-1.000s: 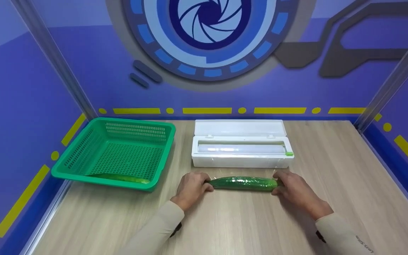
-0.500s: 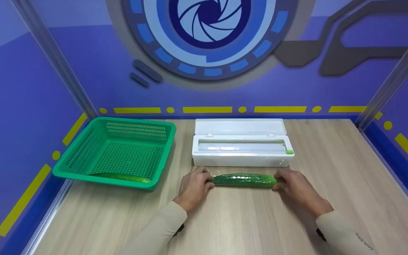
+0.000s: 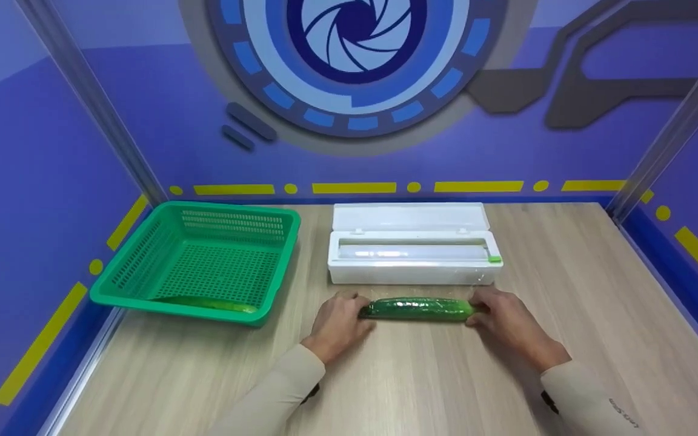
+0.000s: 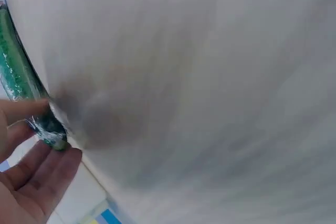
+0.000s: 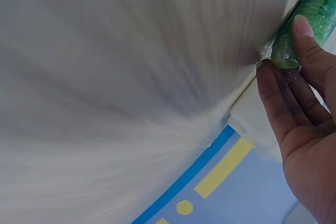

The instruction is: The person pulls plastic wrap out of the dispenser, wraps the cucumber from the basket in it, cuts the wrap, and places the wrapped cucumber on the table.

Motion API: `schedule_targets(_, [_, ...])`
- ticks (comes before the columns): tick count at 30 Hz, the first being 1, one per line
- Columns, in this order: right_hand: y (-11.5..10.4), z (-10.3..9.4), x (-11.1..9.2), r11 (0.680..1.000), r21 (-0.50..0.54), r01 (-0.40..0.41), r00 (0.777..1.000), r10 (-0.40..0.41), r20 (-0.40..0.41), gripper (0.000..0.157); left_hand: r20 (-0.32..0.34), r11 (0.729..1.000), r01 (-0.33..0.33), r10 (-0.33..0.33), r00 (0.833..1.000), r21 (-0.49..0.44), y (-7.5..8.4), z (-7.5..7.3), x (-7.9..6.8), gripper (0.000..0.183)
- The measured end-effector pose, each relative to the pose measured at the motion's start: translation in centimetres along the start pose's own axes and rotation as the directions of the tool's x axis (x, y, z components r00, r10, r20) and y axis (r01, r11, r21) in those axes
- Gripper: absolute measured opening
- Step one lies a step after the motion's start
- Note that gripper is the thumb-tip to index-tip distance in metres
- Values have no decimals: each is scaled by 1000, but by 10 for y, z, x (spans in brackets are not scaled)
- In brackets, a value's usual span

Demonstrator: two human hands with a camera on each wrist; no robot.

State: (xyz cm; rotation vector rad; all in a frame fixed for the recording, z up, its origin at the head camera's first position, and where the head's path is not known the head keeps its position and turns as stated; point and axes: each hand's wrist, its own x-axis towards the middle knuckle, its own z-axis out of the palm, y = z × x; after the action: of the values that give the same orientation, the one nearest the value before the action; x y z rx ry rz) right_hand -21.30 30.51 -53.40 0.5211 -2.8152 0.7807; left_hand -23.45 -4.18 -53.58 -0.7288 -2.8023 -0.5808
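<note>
Head view: cucumber (image 3: 418,309), sheathed in clear film (image 3: 440,304); left hand (image 3: 337,324) and right hand (image 3: 509,324) hold its ends, finishing seemingly left; second cucumber (image 3: 216,303) in basket (image 3: 285,261), wrapping unclear

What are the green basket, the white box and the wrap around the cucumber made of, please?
Basket: likely moulded plastic, slightly glossy, with slotted walls. Box: probably hard plastic, smooth, with small hinge tabs. Wrap: apparently thin plastic film, clear and shiny, showing creases and glints over the cucumber.
</note>
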Motion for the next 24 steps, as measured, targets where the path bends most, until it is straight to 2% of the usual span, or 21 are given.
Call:
schedule_targets(4, [-1,-1,-1,1000,-4,3,1000,-3,-1,33,-23,998,10,-11,1000,-56,0,3,6,28])
schedule_targets(9, [-1,-1,-3,1000,1,-16,1000,16,12,30,-61,990,-29,21,998,-138,-7,9,8,26])
schedule_targets(13, [-1,-2,-4,999,16,-34,999,34,13,29,-44,985,-41,34,998,-166,-10,9,7,26])
schedule_targets(18, [-1,-3,-6,998,26,-54,998,54,18,28,2,980,-8,9,1000,-200,-9,6,9,18])
schedule_targets(24, [1,-7,-7,994,92,-64,997,60,45,22,25,986,-23,28,999,-163,-8,2,11,18])
